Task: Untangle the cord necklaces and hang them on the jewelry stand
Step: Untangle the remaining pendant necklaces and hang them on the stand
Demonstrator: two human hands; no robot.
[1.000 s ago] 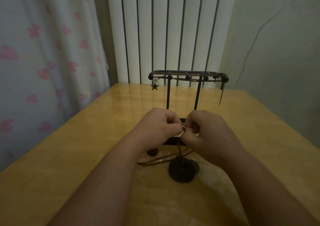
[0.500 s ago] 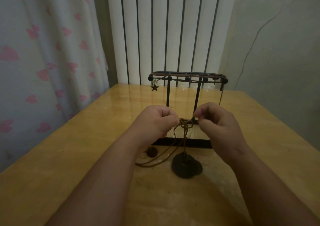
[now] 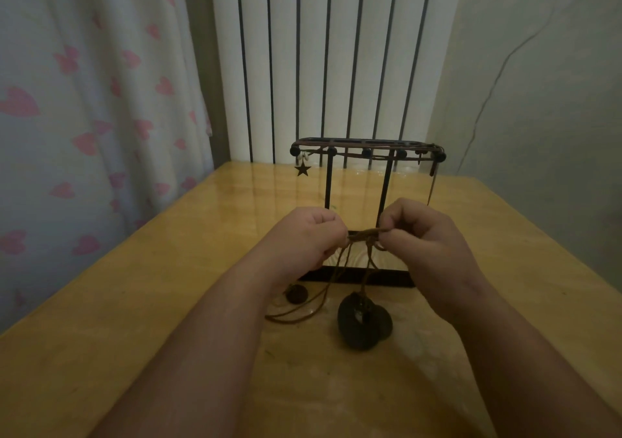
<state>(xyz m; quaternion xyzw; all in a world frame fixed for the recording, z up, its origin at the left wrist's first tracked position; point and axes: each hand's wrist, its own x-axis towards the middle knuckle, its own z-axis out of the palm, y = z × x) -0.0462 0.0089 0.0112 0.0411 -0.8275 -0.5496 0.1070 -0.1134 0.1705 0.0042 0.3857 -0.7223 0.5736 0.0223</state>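
A tangle of brown cord necklaces point(image 3: 365, 235) is stretched between my two hands above the table. My left hand point(image 3: 308, 239) pinches its left end and my right hand point(image 3: 420, 239) pinches its right end. Cord strands hang down from the knot to dark round pendants point(image 3: 363, 325) resting on the table, and a smaller dark pendant point(image 3: 297, 293) lies to the left under my left wrist. Behind my hands stands the black jewelry stand point(image 3: 367, 150). A necklace with a star charm point(image 3: 303, 169) is draped along its top bar.
The yellow wooden table point(image 3: 134, 303) sits in a corner. A curtain with pink hearts point(image 3: 84, 118) hangs on the left, a white radiator point(image 3: 336, 61) stands behind the stand, and a grey wall point(image 3: 538, 101) is on the right.
My hands have risen and moved apart, drawing the knotted cord out into a short taut line between them. The pendants stay on the table.
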